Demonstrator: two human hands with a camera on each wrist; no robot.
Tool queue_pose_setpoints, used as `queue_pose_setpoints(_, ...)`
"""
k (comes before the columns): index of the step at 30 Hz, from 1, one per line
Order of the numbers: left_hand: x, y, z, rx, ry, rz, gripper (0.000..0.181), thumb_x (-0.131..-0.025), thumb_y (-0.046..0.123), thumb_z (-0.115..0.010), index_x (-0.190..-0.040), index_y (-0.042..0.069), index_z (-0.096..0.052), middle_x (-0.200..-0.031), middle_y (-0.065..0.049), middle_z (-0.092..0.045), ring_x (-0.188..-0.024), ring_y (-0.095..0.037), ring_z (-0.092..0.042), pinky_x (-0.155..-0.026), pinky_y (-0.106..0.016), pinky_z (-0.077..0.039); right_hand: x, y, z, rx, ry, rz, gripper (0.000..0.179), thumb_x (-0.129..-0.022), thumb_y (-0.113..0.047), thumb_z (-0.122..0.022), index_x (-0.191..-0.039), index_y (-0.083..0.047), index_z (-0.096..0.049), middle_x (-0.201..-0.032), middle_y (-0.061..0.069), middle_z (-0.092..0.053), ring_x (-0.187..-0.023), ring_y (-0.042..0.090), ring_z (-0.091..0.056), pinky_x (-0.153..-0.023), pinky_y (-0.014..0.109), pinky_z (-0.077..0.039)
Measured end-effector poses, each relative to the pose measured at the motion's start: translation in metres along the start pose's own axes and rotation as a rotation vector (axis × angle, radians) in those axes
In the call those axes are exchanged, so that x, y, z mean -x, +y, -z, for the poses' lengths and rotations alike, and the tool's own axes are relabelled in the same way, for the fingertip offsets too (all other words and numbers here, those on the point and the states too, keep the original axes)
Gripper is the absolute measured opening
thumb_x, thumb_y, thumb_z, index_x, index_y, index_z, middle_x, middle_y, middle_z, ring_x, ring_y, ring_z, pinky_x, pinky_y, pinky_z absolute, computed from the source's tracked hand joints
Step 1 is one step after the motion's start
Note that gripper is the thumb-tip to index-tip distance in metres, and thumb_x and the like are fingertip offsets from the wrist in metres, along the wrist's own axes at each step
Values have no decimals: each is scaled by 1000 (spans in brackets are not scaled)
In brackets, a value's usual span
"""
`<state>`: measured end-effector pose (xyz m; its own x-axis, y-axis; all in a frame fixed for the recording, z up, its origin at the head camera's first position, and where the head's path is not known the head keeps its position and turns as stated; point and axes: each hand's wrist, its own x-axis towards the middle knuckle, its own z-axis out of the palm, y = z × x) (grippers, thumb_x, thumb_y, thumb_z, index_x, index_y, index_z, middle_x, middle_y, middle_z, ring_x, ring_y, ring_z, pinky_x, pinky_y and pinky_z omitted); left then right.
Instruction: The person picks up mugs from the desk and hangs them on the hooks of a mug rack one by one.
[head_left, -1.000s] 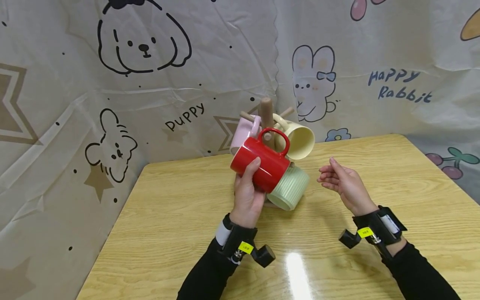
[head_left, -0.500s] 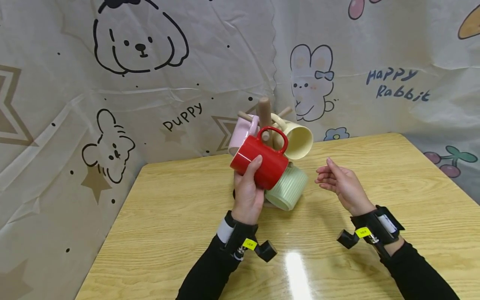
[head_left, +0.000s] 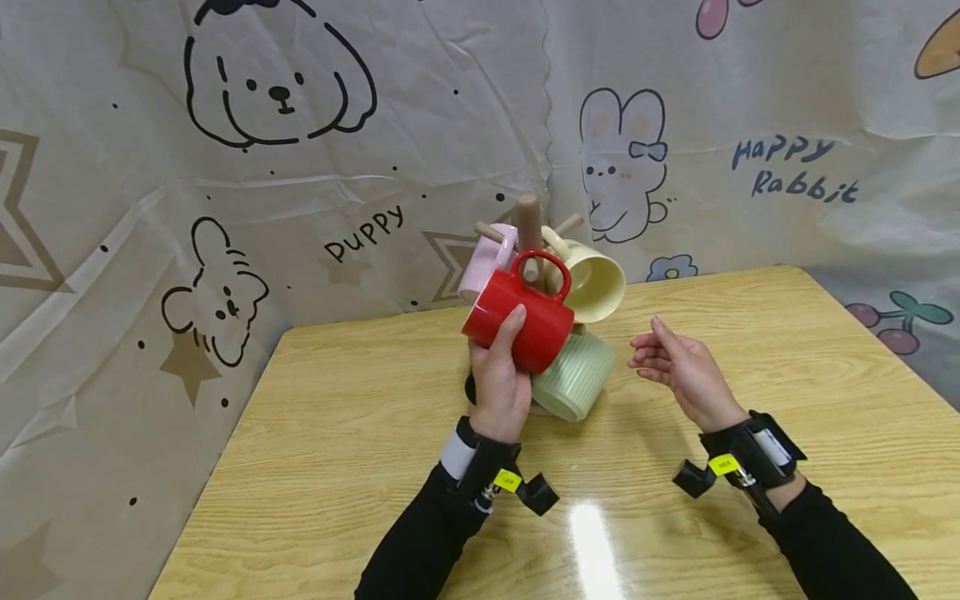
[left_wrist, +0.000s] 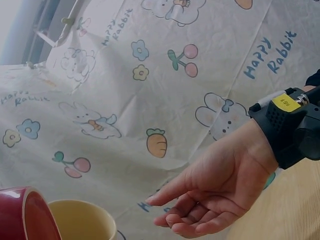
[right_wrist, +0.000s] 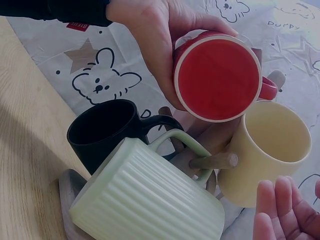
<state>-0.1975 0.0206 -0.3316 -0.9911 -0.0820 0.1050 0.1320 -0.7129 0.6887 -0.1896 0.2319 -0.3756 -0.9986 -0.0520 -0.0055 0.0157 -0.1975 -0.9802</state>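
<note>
My left hand (head_left: 498,383) grips a red mug (head_left: 528,321) round its body, thumb across the near side. Handle upward, the mug is held tilted in front of a wooden mug tree (head_left: 528,218). In the head view a peg end shows inside the handle loop. My right hand (head_left: 690,375) is off to the right with nothing in it, fingers loosely bent. Around the tree hang a pink mug (head_left: 480,265), a pale yellow mug (head_left: 596,279) and a ribbed light green mug (head_left: 573,379). The right wrist view also shows a black mug (right_wrist: 102,131), mostly hidden in the head view.
The mug tree stands on a light wood table (head_left: 360,467), its grey base (right_wrist: 70,200) partly hidden under the mugs. Behind rises a printed cloth backdrop (head_left: 420,100) with cartoon animals, reaching the table's back edge.
My left hand has lifted the red mug slightly and turned it a little, drawing its handle leftward. The pink mug has shifted slightly upward. My right hand has hardly moved.
</note>
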Motion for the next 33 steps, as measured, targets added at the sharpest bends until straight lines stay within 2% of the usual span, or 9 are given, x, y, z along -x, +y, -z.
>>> queue_pose_setpoints(9,2,-2,-1,-40,27,-2,58,-82,11,-62,-130,17,-30,-130,-6,-46,-119,-24,-44,-99,-40,-43,0,2,-1,-25,-7,-6,34,-93,-41,-47,-82,-15,-67,-75,-6,-64,-71,5,-62,-67,17,-53)
queue_pose_setpoints(22,4,2,-1,-82,41,13,59,-82,11,-65,-131,15,-31,-132,-5,-45,-120,-23,-43,-102,-38,-40,-2,4,-2,11,3,-26,35,-93,-44,-47,-82,-16,-66,-76,-6,-64,-72,5,-61,-68,18,-53)
queue_pose_setpoints(33,1,-2,0,-99,35,-28,60,-81,5,-66,-131,15,-33,-131,-5,-45,-121,-22,-42,-103,-37,-39,-2,5,-1,15,-3,-27,35,-93,-44,-47,-82,-16,-66,-76,-6,-63,-72,5,-61,-68,18,-53)
